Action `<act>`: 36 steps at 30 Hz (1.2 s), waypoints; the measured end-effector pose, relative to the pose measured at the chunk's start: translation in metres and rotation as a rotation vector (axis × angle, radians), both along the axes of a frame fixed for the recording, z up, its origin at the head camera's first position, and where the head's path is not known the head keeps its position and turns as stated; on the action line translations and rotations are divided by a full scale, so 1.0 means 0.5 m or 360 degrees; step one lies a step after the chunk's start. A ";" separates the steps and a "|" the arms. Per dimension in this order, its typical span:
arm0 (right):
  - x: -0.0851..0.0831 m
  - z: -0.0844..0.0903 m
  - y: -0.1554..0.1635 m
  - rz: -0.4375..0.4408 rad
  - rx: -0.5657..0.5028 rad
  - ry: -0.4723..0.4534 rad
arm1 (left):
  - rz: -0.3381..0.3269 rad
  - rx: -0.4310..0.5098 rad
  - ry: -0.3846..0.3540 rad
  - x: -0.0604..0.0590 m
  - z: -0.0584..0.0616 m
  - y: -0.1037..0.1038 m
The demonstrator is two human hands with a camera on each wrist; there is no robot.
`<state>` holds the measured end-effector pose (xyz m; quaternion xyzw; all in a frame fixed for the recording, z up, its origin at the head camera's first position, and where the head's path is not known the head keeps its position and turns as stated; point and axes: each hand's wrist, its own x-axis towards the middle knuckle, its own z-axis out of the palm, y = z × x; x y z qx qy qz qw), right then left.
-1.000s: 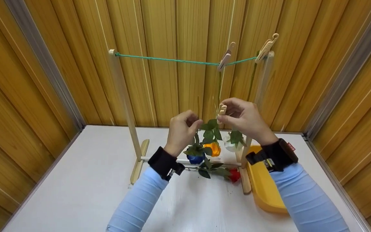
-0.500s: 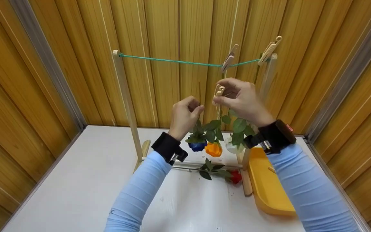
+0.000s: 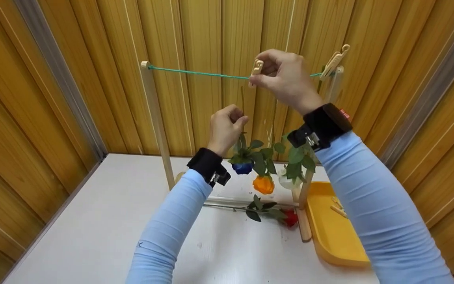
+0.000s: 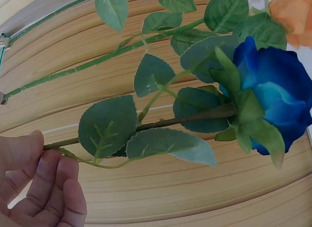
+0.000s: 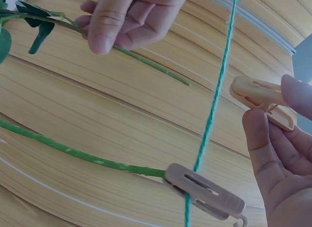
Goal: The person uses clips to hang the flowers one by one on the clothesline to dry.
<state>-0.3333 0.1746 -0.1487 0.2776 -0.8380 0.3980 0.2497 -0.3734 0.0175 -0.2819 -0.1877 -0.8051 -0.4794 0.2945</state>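
The right hand [image 3: 284, 77] pinches a beige peg [image 3: 256, 69] between thumb and fingertips, fingers curled round its tail end; whether the peg's own jaws are pressed apart cannot be told. The peg sits right at the green cord [image 3: 199, 73], its nose just beside it in the right wrist view. Below that grip, a second peg [image 5: 204, 192] is clipped on the cord and holds the stem of the orange rose [image 3: 263, 184], which hangs head down. Further right, another peg [image 3: 334, 62] sits at the top of the right post [image 3: 331, 92].

The left hand [image 3: 225, 128], lower and to the left of the right, pinches the stem of the blue rose [image 3: 242, 167] between thumb and curled fingers. The stem's tip rises above the grip toward the cord without reaching it; the bloom hangs below the hand, leaves spreading just beside the orange rose's.

Beneath both hands, a red rose [image 3: 289, 217] lies on the white table [image 3: 105, 221] by the rack's base, and a yellow tray [image 3: 329, 232] holding pegs sits to its right.
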 end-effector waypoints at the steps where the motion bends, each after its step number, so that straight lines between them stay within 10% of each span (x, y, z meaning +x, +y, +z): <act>1: -0.004 0.007 -0.001 -0.0023 -0.0002 -0.0011 | 0.0003 -0.0005 -0.0001 -0.001 0.003 0.001; 36: -0.065 0.018 -0.042 -0.0249 -0.0038 -0.0132 | 0.0026 0.0108 0.0041 -0.008 0.046 0.000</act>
